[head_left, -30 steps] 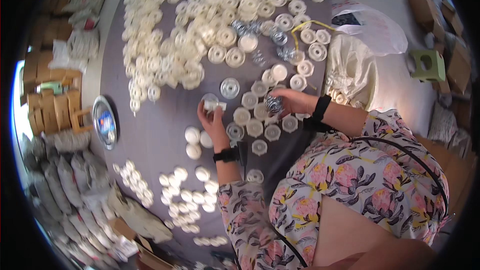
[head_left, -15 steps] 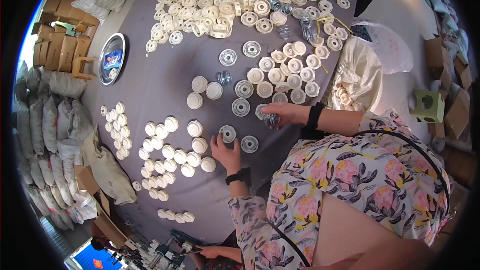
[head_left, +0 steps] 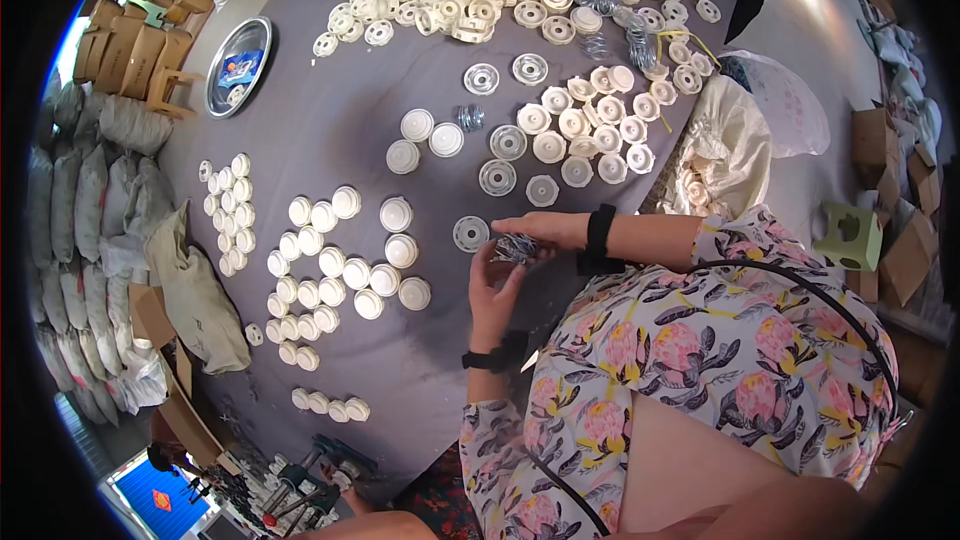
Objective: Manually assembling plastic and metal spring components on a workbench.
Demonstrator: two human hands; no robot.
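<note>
My right hand (head_left: 552,230) is closed on a small bundle of silvery coil springs (head_left: 515,248) near the front of the cloth-covered table. From the left, the fingers and thumb of my left hand (head_left: 490,295) close around the same springs; how many each hand grips is hidden. Just beyond my fingers lies a grey-white ring-shaped disc (head_left: 471,234). Two more such discs, one a grey disc (head_left: 497,178), sit farther off, beside a group of white scalloped caps (head_left: 577,171). A loose coil spring (head_left: 470,118) lies near three round white caps (head_left: 417,125).
Many cream ring parts (head_left: 470,0) are heaped at the far side, with more springs (head_left: 637,35). Stacked round white pieces (head_left: 357,273) stand in clusters at left. A metal tray (head_left: 240,67) rests near the left edge. An open woven sack (head_left: 715,150) leans at right.
My hands have come together at the springs; my left hand has left the disc it was touching. The view has shifted, and one near disc no longer shows.
</note>
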